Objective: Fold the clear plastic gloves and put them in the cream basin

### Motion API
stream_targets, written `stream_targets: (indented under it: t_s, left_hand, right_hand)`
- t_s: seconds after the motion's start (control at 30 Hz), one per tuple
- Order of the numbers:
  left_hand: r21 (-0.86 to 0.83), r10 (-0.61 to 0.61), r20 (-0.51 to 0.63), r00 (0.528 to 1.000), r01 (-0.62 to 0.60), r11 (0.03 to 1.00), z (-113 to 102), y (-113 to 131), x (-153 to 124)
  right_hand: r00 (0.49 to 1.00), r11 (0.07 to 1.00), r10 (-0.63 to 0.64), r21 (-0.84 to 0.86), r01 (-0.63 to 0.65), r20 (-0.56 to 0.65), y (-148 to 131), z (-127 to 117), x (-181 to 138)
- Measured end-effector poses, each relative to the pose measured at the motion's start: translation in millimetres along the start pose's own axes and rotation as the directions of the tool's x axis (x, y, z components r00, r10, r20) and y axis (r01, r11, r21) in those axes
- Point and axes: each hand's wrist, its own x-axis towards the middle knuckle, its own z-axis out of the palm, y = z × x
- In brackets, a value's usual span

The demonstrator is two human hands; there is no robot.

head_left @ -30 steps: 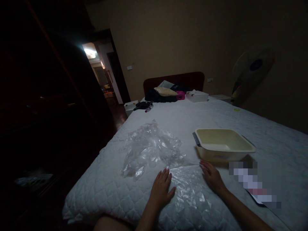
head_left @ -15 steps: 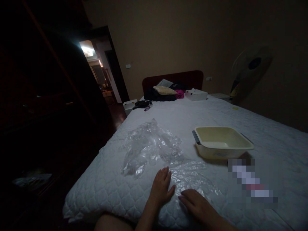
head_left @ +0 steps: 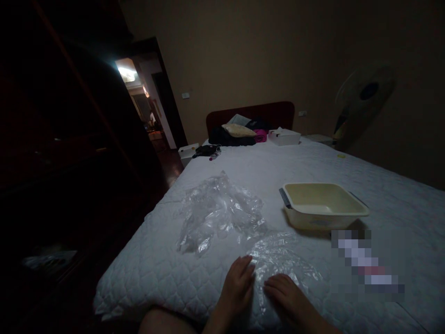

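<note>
Right hand [head_left: 288, 294] partly hides clear plastic [head_left: 278, 253]; pixelated object [head_left: 365, 262] unidentifiable

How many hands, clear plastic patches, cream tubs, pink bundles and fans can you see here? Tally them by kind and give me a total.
Hands: 2, the left hand and right hand
Clear plastic patches: 2, a crumpled heap and a flatter sheet; whether they join is unclear
Cream tub: 1
Pink bundle: 1
Fan: 1
Total: 7
</note>
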Motion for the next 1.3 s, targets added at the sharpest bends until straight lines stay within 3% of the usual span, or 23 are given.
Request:
stream_targets:
  t_s: [0.17, 0.27, 0.57, 0.77, 1.03, 1.3]
  left_hand:
    - [-0.077, -0.013, 0.004, 1.0, 0.013, 0.997, 13, 10, -16]
    - [-0.103, -0.056, -0.021, 0.998, 0.053, 0.993, 17, 10, -16]
    - [-0.138, -0.024, -0.053, 0.998, 0.016, 0.99, 10, 12, -14]
    - [-0.116, -0.036, -0.085, 0.996, 0.026, 0.993, 8, 15, -13]
    - [-0.102, -0.05, -0.081, 0.995, 0.042, 0.994, 9, 15, -12]
    - [-0.094, -0.054, -0.072, 0.996, 0.048, 0.994, 8, 16, -13]
  right_hand:
    - [0.983, 0.995, 0.056, -0.075, -0.07, -0.173, -4, 4, 0]
    - [0.991, 0.995, 0.058, -0.072, -0.068, -0.124, -10, -3, 4]
    - [0.997, 0.995, 0.08, -0.058, -0.081, -0.02, -15, -16, 4]
    - [0.985, 0.986, 0.166, -0.016, -0.165, 0.037, -14, -14, -1]
    - [0.985, 0.989, 0.15, 0.029, -0.148, -0.083, -14, -12, 1]
    - [0.986, 0.981, 0.166, 0.101, -0.163, -0.02, -17, -9, 0]
